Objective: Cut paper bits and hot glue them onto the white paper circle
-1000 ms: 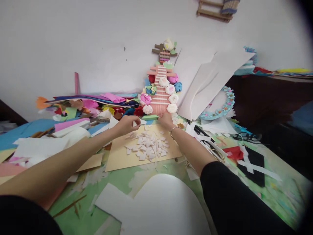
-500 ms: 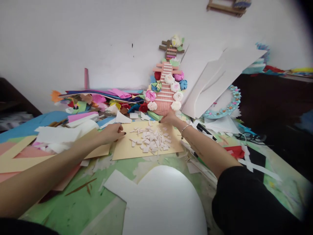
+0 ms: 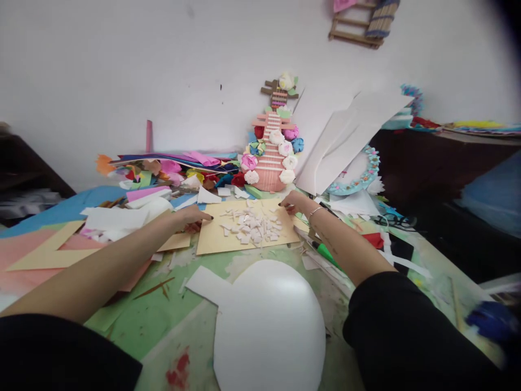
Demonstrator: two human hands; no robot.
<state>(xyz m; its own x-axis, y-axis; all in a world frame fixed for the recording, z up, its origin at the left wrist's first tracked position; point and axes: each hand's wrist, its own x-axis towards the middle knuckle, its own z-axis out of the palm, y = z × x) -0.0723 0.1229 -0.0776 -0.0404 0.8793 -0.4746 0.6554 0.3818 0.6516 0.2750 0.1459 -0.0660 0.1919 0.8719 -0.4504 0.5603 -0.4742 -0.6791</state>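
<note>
A tan card sheet lies on the table with a pile of small white paper pieces on it. My left hand is at the sheet's left edge, fingers closed over that edge. At the far right corner my right hand, a bangle on its wrist, curls its fingertips onto the edge. Just behind the sheet a pink paper guitar decked with paper flowers leans on the wall. A large white rounded cutout lies in front of me.
Stacks of coloured paper and foam fill the back left, with pink and tan sheets nearer. White boards and a blue paper wreath lean at the right. A green marker, scissors and scraps lie beside my right arm.
My left hand came down from above the pile's far left to the tan sheet's left edge. My right hand drew back from the guitar's base to the sheet's far corner. The view shifted.
</note>
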